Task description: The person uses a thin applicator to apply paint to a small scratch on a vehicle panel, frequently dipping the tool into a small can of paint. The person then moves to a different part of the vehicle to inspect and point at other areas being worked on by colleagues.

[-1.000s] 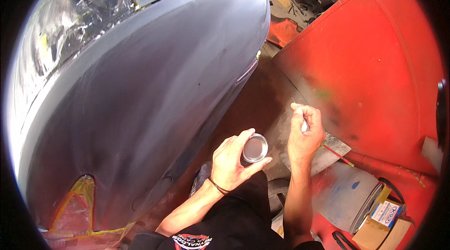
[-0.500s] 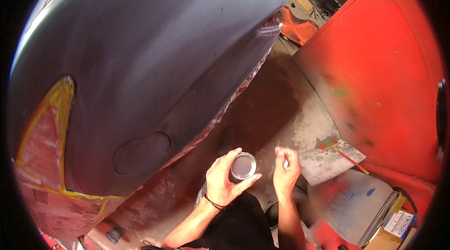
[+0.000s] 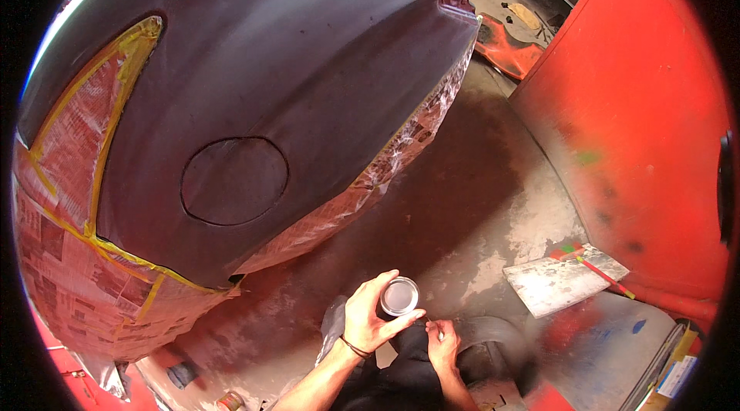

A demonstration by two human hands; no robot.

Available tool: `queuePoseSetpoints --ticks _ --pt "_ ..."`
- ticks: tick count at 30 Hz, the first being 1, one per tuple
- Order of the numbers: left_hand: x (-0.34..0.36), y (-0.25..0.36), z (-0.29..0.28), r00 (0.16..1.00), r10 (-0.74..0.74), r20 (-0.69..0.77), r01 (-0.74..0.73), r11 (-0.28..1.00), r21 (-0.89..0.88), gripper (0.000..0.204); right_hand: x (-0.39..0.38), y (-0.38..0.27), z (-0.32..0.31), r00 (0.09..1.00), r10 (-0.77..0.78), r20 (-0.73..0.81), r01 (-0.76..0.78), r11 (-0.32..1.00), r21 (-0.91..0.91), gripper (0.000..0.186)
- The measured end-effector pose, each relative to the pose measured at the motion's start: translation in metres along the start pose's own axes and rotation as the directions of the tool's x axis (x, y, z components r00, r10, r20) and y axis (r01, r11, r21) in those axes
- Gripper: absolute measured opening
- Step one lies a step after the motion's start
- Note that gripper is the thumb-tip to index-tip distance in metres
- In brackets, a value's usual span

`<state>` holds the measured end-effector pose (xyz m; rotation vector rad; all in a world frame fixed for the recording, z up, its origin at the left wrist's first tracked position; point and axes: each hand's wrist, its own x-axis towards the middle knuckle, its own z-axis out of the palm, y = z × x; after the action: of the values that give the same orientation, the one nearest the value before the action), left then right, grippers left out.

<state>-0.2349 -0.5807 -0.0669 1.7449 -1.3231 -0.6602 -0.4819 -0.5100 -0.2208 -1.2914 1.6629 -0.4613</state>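
My left hand [image 3: 368, 311], with a dark band at its wrist, is closed round a small round tin [image 3: 400, 297]. The tin has a shiny silver rim and a flat greyish top or content; which of the two I cannot tell. Lower and to the right, my right hand [image 3: 442, 345] has its fingers pinched together close to the left thumb. Something thin and small may show at its fingertips, too small to name. Ahead on the left curves a dark car body panel [image 3: 331, 79] with a round fuel flap [image 3: 235, 180].
Yellow tape and masking paper [image 3: 85, 280] cover the car's lower edge and window. On the right stands a red, paint-smeared panel [image 3: 624, 110]. Near it lie a whitish board [image 3: 566, 280], a red stick [image 3: 605, 277] and a cardboard box [image 3: 674, 376]. A small can [image 3: 230, 402] stands at the bottom.
My right hand has moved down and left, closer to the tin. My left hand still holds the tin. The view has shifted, so the car panel appears higher and more of its masked edge shows.
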Motion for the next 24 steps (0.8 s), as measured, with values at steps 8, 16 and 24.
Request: queuePoseSetpoints --ticks 8,16,24 --pt "-0.017 -0.057 0.027 0.999 0.043 0.020 -0.042 0.999 -0.010 0.085 0.034 0.024 0.041 0.996 -0.060 -0.068 0.066 0.995 0.081 0.014" --pt "-0.021 -0.171 0.064 0.991 0.135 0.003 -0.135 0.991 -0.001 0.081 0.180 0.011 0.091 0.875 -0.356 -0.330 0.433 0.878 0.202 0.006" --pt "-0.015 -0.312 0.117 0.971 0.238 -0.002 -0.238 0.971 0.034 0.076 0.237 0.039 0.144 0.750 -0.491 -0.443 0.589 0.801 0.109 0.008"
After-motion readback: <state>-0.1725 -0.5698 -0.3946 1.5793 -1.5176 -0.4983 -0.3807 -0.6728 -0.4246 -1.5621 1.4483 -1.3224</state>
